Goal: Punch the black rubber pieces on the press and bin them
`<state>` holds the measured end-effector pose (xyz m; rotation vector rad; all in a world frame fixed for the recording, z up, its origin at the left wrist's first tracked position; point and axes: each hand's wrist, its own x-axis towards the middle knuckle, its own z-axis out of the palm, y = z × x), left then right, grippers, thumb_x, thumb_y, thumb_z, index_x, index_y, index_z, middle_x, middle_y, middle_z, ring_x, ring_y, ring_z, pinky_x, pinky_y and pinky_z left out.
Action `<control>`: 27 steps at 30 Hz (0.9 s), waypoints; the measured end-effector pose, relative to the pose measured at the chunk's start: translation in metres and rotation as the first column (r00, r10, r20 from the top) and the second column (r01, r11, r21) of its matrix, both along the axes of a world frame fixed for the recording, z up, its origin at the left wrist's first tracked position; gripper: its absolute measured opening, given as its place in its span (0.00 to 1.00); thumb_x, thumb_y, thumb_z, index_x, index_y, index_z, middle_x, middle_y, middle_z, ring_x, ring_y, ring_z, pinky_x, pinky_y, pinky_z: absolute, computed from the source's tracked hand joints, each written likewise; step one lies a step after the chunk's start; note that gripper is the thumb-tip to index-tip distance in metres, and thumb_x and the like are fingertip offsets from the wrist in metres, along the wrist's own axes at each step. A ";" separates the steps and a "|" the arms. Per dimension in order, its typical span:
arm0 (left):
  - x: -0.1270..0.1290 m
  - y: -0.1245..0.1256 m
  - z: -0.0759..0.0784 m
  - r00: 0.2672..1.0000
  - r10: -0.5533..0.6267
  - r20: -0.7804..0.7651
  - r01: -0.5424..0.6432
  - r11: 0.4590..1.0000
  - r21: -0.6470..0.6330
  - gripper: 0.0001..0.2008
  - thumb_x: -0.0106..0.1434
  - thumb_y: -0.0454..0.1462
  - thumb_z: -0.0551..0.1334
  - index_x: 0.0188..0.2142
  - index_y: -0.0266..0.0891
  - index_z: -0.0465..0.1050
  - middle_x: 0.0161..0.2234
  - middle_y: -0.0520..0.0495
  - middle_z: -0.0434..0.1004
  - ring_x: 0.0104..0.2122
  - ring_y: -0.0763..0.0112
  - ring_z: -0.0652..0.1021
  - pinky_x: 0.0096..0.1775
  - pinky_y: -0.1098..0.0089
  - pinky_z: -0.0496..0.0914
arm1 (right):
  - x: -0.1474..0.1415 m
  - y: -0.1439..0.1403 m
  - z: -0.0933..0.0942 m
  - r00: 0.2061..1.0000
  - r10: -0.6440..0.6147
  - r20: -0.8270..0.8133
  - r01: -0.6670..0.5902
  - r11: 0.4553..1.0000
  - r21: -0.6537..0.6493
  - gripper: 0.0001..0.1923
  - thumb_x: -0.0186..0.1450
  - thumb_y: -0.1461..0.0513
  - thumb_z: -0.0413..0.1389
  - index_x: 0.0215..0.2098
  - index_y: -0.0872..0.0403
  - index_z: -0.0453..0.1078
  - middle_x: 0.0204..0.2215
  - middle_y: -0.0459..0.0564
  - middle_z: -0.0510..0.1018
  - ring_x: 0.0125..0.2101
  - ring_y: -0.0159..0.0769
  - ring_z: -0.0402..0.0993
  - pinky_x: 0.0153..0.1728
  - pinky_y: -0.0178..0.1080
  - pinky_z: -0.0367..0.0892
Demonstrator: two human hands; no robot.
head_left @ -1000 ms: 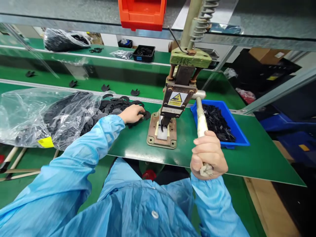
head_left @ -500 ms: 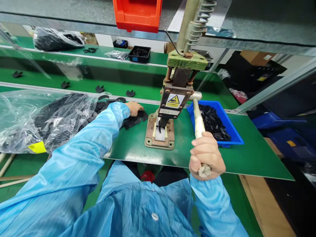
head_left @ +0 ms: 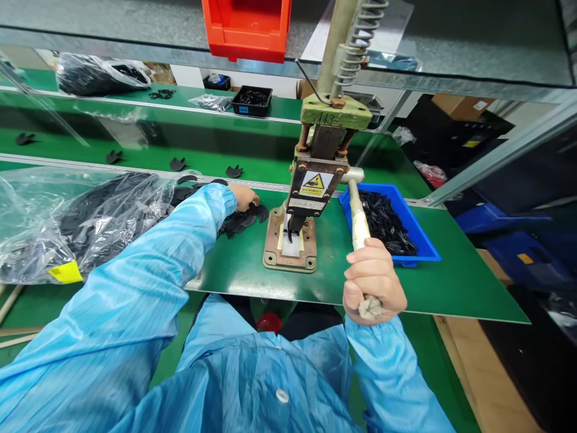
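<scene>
Beside the press (head_left: 318,165) lie curved black pieces (head_left: 238,222).

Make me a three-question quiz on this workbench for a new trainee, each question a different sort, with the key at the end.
1. Multiple choice: what are the fingers of the right hand wrapped around?
a) the red bin
b) the lever
c) a cardboard box

2. True or false: in the picture, the blue tub sits to the right of the press.

3. Short answer: where is the left hand?

Key:
1. b
2. True
3. At the pile of black pieces, left of the press; the sleeve partly hides its grip.
</scene>
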<state>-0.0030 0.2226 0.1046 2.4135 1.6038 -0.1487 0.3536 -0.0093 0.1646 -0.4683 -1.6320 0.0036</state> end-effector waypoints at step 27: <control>0.010 -0.138 0.022 0.956 -0.062 0.287 0.026 0.992 0.126 0.15 0.68 0.41 0.64 0.52 0.39 0.78 0.41 0.44 0.83 0.40 0.60 0.82 0.44 0.66 0.73 | -0.006 0.004 -0.001 0.999 0.006 -0.051 -0.004 0.999 0.040 0.14 0.67 0.59 0.62 0.25 0.50 0.66 0.23 0.40 0.75 0.33 0.36 0.79 0.54 0.58 0.75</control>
